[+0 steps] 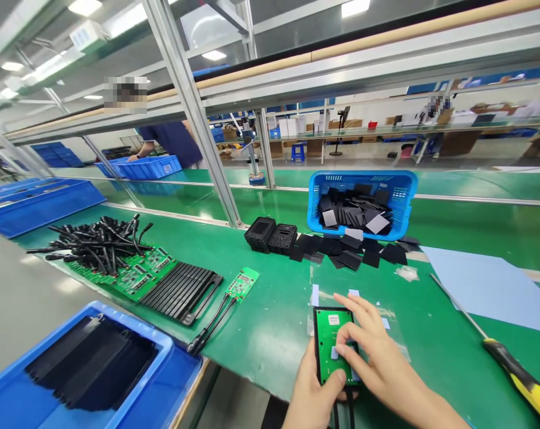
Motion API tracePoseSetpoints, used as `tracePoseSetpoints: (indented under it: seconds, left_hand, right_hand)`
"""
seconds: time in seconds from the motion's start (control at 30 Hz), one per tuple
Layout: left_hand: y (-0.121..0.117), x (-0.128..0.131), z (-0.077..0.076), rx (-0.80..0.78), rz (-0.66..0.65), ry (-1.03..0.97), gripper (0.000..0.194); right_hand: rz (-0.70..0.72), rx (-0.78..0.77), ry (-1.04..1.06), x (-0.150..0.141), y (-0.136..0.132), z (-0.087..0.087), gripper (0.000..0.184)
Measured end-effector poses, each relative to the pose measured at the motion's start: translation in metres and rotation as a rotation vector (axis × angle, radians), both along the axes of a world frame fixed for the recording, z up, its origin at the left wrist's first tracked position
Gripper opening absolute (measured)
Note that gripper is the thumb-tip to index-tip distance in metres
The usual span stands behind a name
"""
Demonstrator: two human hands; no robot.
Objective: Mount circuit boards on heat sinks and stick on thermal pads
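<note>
My left hand is closed around a black plastic case with a green circuit board in it, its thumb over the board's lower part. Two black cables come out of the case at the bottom. Over the board, my right hand pinches a small pale pad between thumb and index finger, against the board's surface; its other fingers are stretched out. Beneath the case lies a clear plastic sheet with several pale strips on it. A white label sits near the board's top.
A blue basket of dark plates stands behind, with loose plates before it. Black cases, a cabled board, and a heap of cables lie leftward. A screwdriver lies right. Blue bin front left; a person works behind.
</note>
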State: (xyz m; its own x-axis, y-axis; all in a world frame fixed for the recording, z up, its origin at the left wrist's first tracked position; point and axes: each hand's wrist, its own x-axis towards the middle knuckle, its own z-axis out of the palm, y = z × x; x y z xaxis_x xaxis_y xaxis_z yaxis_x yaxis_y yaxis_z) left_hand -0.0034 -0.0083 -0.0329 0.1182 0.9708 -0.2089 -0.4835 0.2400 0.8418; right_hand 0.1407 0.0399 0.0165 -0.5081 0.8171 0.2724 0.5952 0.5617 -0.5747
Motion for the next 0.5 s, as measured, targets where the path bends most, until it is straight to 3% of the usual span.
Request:
tracePoseSetpoints:
  seconds: [0.2,0.33,0.4,0.5]
  left_hand:
    - [-0.001,0.002,-0.006,-0.013,-0.013,-0.009,0.086]
    - [-0.002,0.002,-0.012,-0.052,0.03,-0.01,0.09]
    - [-0.001,0.003,-0.017,-0.069,0.044,-0.011,0.095]
    - [0.003,0.005,-0.023,-0.064,0.019,-0.028,0.101]
  right_hand:
    - [-0.018,0.053,0.005,-0.004,0.001,-0.008,0.017]
    - [-0.098,-0.006,0.189,-0.003,0.003,-0.018,0.005]
    - [-0.204,-0.146,0.422,-0.003,0.003,-0.026,0.021]
    - [-0.297,-0.575,0.849,-0.002,-0.002,-0.04,0.05]
